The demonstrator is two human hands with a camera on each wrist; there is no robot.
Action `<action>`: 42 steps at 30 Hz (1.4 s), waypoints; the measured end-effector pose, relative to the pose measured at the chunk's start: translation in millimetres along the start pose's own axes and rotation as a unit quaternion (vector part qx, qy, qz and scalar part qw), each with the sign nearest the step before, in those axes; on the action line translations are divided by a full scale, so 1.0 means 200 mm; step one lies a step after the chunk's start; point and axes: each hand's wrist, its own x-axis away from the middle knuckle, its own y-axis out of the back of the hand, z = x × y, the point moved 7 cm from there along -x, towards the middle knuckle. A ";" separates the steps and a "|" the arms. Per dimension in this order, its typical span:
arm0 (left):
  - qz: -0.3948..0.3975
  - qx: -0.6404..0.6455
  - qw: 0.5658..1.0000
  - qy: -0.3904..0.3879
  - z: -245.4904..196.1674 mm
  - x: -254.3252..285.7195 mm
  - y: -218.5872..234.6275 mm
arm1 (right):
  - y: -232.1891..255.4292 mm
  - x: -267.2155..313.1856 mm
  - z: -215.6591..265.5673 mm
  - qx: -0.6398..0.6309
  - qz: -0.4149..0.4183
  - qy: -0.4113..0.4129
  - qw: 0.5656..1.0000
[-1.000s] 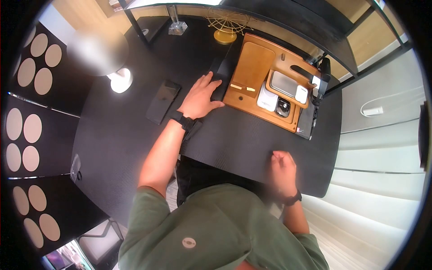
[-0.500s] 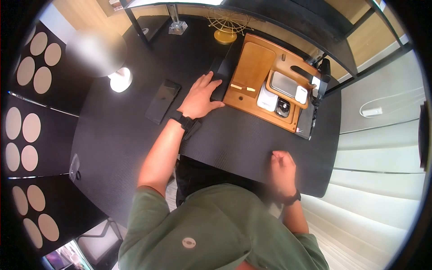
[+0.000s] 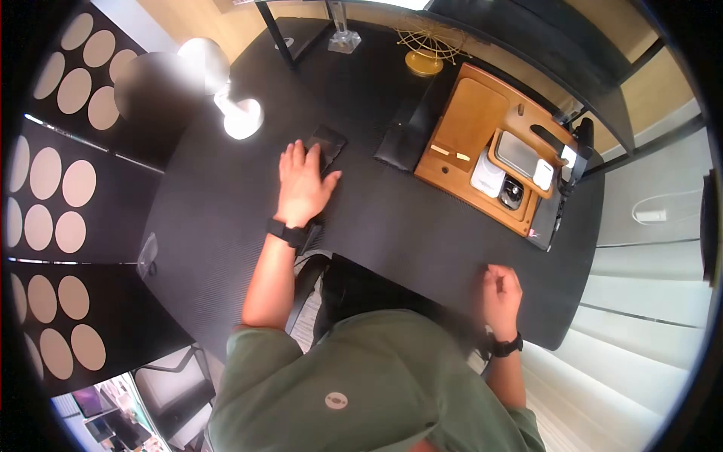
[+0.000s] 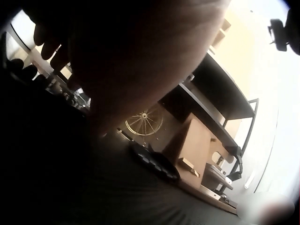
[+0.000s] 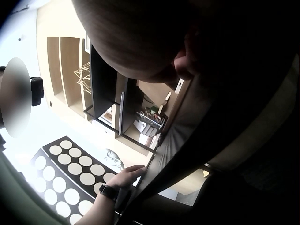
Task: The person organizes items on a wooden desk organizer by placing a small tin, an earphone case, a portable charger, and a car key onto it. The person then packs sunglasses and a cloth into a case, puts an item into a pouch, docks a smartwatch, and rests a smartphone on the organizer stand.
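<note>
My left hand is over the left part of the dark desk, fingers straight and thumb spread out. It overlaps the near part of a black smartphone in the head view; the phone's far end shows past the fingers. In the left wrist view the palm fills the top and hides what lies under it. My right hand rests at the desk's near edge with loosely curled fingers and holds nothing. A flat black item lies between the phone and the wooden organizer.
The organizer carries a grey case, a small white case and a dark watch. A white lamp stands at the back left. Behind are a gold wheel ornament and a black shelf.
My left hand has moved left, from the flat black item beside the organizer to the smartphone. The head view has shifted; my right hand keeps its loosely curled pose.
</note>
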 end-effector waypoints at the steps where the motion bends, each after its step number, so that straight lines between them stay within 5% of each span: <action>1: 0.014 -0.010 1.000 0.020 0.04 0.02 0.01 | -0.01 0.00 0.00 -0.001 0.001 -0.001 1.000; 6: -0.016 0.015 1.000 0.000 0.11 0.03 0.01 | -0.01 0.00 -0.01 -0.012 -0.007 -0.002 1.000; 24: 0.091 0.090 0.983 0.133 0.04 0.02 0.08 | 0.01 -0.01 0.06 -0.025 -0.027 0.027 0.999; 26: 0.090 0.111 0.986 0.085 0.03 0.01 0.08 | 0.02 0.00 0.05 -0.033 -0.045 0.021 0.998; 30: 0.114 0.223 0.960 0.126 -0.02 0.07 0.11 | 0.04 0.00 0.07 -0.027 -0.041 0.048 0.998; 34: 0.080 0.232 0.956 0.162 0.13 0.13 0.01 | 0.01 0.00 0.05 -0.043 -0.026 0.026 0.998; 36: 0.109 0.342 0.913 0.192 0.16 0.16 -0.05 | 0.01 0.00 0.04 -0.044 -0.024 0.023 0.998; 40: 0.099 0.382 0.895 0.209 0.14 0.23 -0.06 | 0.03 0.00 0.05 -0.053 -0.029 0.045 0.997; 42: 0.127 0.517 0.830 0.167 0.10 0.23 -0.09 | 0.03 -0.01 0.07 -0.052 -0.028 0.050 0.997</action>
